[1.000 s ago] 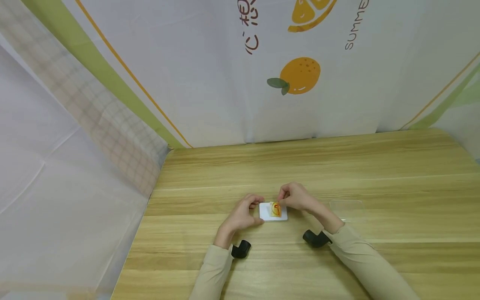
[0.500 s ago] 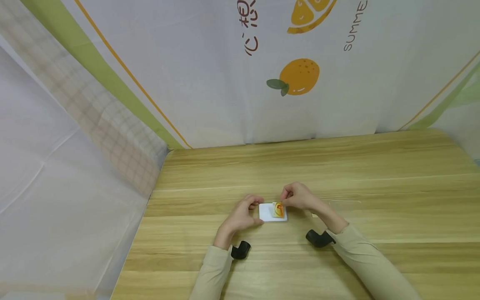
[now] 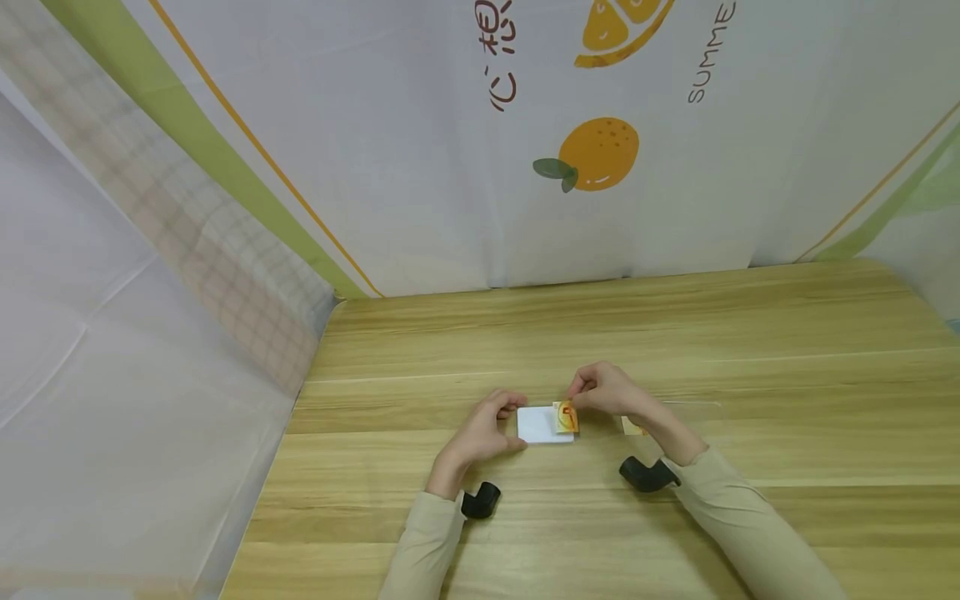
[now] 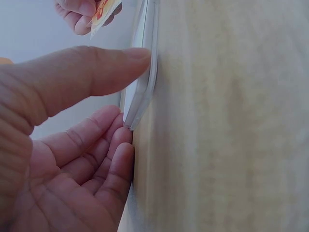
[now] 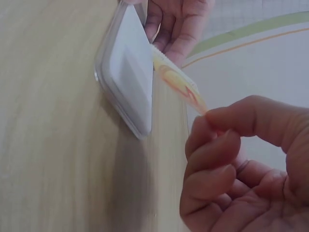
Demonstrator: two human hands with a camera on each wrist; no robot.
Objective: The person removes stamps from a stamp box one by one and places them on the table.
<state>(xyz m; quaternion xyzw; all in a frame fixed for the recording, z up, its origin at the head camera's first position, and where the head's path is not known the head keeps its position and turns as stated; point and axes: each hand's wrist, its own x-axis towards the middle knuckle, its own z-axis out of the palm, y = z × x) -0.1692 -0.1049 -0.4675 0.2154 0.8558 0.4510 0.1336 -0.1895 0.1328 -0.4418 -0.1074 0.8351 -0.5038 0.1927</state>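
Note:
A flat white rectangular box (image 3: 534, 426) with rounded corners lies on the table. My left hand (image 3: 480, 429) holds it at its left end, the thumb on the near edge and the fingers curled by the far edge. Above the box's right end, my right hand (image 3: 609, 390) pinches a small yellow-and-orange packet (image 3: 566, 417) between thumb and index finger. The right wrist view shows the packet (image 5: 176, 82) tilted, with a serrated edge. It is raised off the white face (image 5: 131, 72), beside that face's edge.
A thin clear plastic piece (image 3: 693, 408) lies to the right, partly behind the right forearm. A small pale yellow piece (image 3: 633, 427) peeks out next to the right wrist. Behind the wooden table (image 3: 487, 342) hangs a white printed cloth (image 3: 420, 208).
My right hand has shifted to the right, carrying the packet from the middle of the white box to its right end. The left hand and box have stayed nearly still.

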